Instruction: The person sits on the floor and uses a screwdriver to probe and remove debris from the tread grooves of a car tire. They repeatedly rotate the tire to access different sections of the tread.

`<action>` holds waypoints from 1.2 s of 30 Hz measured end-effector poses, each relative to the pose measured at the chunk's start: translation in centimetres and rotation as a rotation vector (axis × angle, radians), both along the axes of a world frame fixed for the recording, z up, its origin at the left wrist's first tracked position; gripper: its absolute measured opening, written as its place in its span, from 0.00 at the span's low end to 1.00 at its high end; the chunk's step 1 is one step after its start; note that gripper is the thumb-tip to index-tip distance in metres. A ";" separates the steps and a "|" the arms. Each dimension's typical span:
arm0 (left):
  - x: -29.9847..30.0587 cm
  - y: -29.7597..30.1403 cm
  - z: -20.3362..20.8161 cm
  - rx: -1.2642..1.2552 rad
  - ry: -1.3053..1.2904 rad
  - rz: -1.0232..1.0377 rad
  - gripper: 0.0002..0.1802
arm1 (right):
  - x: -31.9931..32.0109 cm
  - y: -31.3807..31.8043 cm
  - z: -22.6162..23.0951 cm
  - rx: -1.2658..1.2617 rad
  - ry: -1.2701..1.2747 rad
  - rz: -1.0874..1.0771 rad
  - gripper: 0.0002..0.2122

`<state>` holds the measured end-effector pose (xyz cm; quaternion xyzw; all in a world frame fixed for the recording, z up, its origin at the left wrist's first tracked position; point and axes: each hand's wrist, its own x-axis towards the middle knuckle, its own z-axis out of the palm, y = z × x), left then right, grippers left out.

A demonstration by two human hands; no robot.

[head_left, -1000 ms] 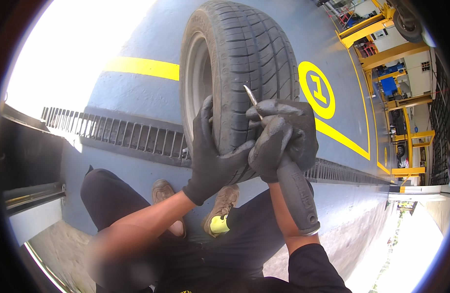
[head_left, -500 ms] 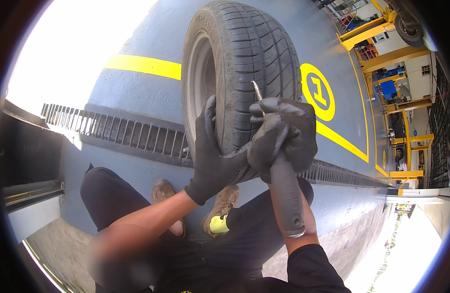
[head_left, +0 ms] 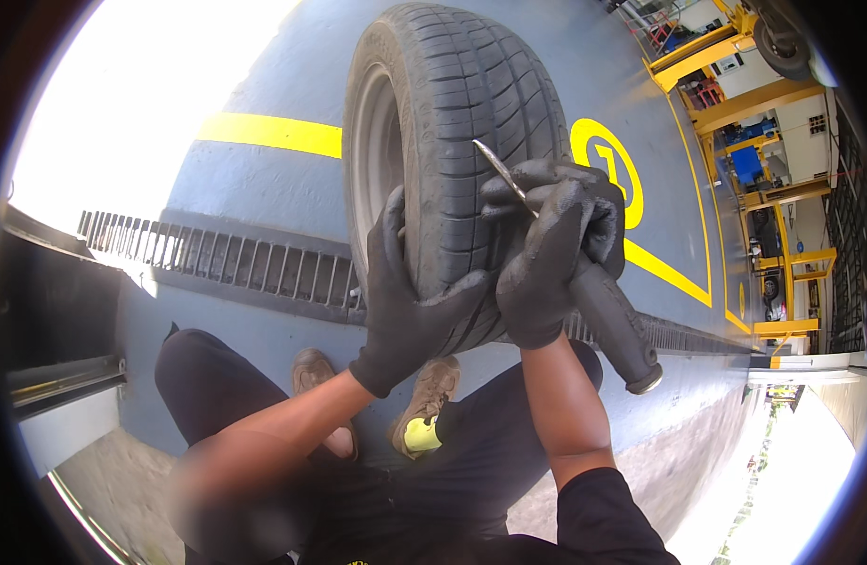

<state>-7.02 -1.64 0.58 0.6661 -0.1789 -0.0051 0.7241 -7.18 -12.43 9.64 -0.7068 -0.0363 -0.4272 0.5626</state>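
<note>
A car wheel (head_left: 381, 174) with a black tyre (head_left: 452, 122) stands upright in front of me, its tread turned toward me and to the right. My left hand (head_left: 405, 306), in a black glove, grips the near lower part of the tyre, with fingers over the sidewall and thumb along the tread. My right hand (head_left: 560, 245), gloved too, is closed around a hand tool (head_left: 617, 325) with a thick black handle and a thin, curved metal tip. That tip lies in front of the tread, and I cannot tell whether it touches. The right fingers rest at or close to the tread.
A drain grate (head_left: 235, 259) crosses the blue-grey floor (head_left: 273, 193) behind the wheel. Yellow lines (head_left: 273, 135) and a yellow circle marking (head_left: 607, 174) are painted there. My shoes (head_left: 424, 405) are below the wheel. Yellow lift frames (head_left: 725, 108) stand at the far right.
The tool has tilted: its handle end swung right and its tip went left and slightly up. My right hand turned and shifted slightly right. The wheel sits slightly further left in view.
</note>
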 end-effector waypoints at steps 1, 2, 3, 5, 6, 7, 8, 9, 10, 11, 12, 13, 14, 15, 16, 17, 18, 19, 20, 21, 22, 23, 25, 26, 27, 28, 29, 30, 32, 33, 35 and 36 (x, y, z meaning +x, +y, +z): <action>0.0 -0.1 -0.1 -0.001 -0.003 0.001 0.59 | -0.2 0.1 -0.2 -0.020 0.023 -0.034 0.11; -0.1 -0.1 -0.1 -0.001 -0.003 0.002 0.59 | -0.5 0.4 -0.4 -0.040 0.050 -0.069 0.11; -0.2 -0.1 -0.1 0.009 -0.015 0.007 0.60 | -0.7 0.6 -0.5 -0.061 0.076 -0.104 0.11; -0.2 0.0 0.2 0.036 -0.044 0.026 0.60 | -1.1 -0.5 -0.9 -0.461 0.039 -0.195 0.12; -0.1 0.2 0.3 0.012 -0.026 0.020 0.60 | -1.1 -0.6 -0.9 -0.600 0.012 -0.197 0.12; -0.1 0.4 0.4 -0.011 -0.009 0.014 0.60 | -1.2 -0.5 -1.0 -0.594 0.012 -0.185 0.10; -0.1 0.2 0.5 -0.046 0.012 0.001 0.60 | -1.5 -0.7 -1.0 -0.599 0.015 -0.180 0.09; -0.2 0.1 0.3 -0.037 0.014 -0.001 0.60 | -1.9 -0.9 -0.9 -0.603 0.019 -0.175 0.08; -0.3 0.0 -0.1 -0.027 0.014 -0.002 0.60 | -1.8 -0.9 -1.4 -0.477 0.020 -0.155 0.11; -0.3 -0.2 -0.2 -0.019 0.011 -0.005 0.59 | -1.7 -0.9 -1.3 -0.362 0.018 -0.138 0.13; -0.2 -0.1 -0.3 -0.020 0.018 0.002 0.59 | -1.5 -0.6 -1.1 -0.240 0.010 -0.117 0.15; -0.1 0.1 -0.3 -0.019 0.025 0.009 0.58 | -1.3 -0.3 -0.6 -0.127 0.000 -0.097 0.15; 0.0 0.1 -0.2 -0.022 0.028 0.011 0.57 | -1.1 0.0 0.2 -0.017 -0.013 -0.081 0.15; 0.1 0.1 -0.1 -0.059 0.059 -0.008 0.57 | -0.8 0.1 0.7 0.093 -0.028 -0.064 0.15; 0.1 0.0 0.0 -0.095 0.091 -0.027 0.56 | 0.2 -0.4 1.0 0.099 -0.133 -0.129 0.14; 0.1 -0.2 0.2 -0.132 0.122 -0.049 0.56 | 0.7 -1.7 1.3 0.155 -0.133 -0.103 0.13; 0.1 -0.1 0.9 -0.136 0.106 -0.060 0.54 | 0.9 -3.4 1.4 0.217 -0.133 -0.075 0.13; 0.0 -0.3 1.1 -0.146 0.125 -0.068 0.53 | 1.1 -4.7 1.5 0.277 -0.133 -0.047 0.12; -0.1 -0.2 1.1 -0.147 0.147 -0.076 0.53 | 1.4 -5.3 1.6 0.283 -0.175 -0.062 0.12; -0.1 -0.1 1.1 -0.149 0.170 -0.084 0.52 | 1.4 -5.6 1.8 0.292 -0.138 -0.096 0.13; 0.0 -0.2 1.0 -0.132 0.162 -0.081 0.52 | 1.3 -5.9 2.1 0.300 -0.100 -0.129 0.15; 0.2 0.2 0.7 -0.103 0.153 -0.073 0.51 | 1.2 -5.8 2.1 0.322 -0.062 -0.160 0.16; 0.3 0.4 0.6 -0.058 0.130 -0.077 0.51 | 0.9 -5.9 1.8 0.386 -0.058 -0.099 0.16; 0.5 0.5 0.6 -0.037 0.111 -0.087 0.51 | 0.7 -6.0 1.6 0.408 -0.068 -0.046 0.16; 0.7 0.5 0.7 -0.017 0.093 -0.097 0.51 | 0.6 -6.0 1.6 0.427 -0.079 0.008 0.15; 1.0 0.6 0.6 -0.045 0.152 -0.143 0.51 | 0.3 -5.8 1.6 0.444 -0.048 -0.001 0.15; 1.5 1.1 0.5 -0.064 0.209 -0.180 0.51 | 0.2 -5.6 1.3 0.481 -0.053 0.027 0.15; 1.8 1.4 0.5 -0.084 0.268 -0.215 0.50 | 0.2 -5.6 0.9 0.518 -0.057 0.055 0.15; 2.0 1.7 1.0 -0.047 0.190 -0.269 0.50 | 0.0 -5.4 0.5 0.530 -0.023 0.058 0.16; 2.1 1.8 1.1 -0.028 0.156 -0.281 0.49 | -0.3 -5.4 0.6 0.505 0.016 0.033 0.17; 2.4 1.8 1.1 0.002 0.089 -0.293 0.47 | -1.0 -6.0 0.7 0.483 0.087 0.029 0.17; 2.5 1.8 1.3 -0.001 0.091 -0.302 0.46 | -1.5 -6.4 0.8 0.485 0.118 0.050 0.15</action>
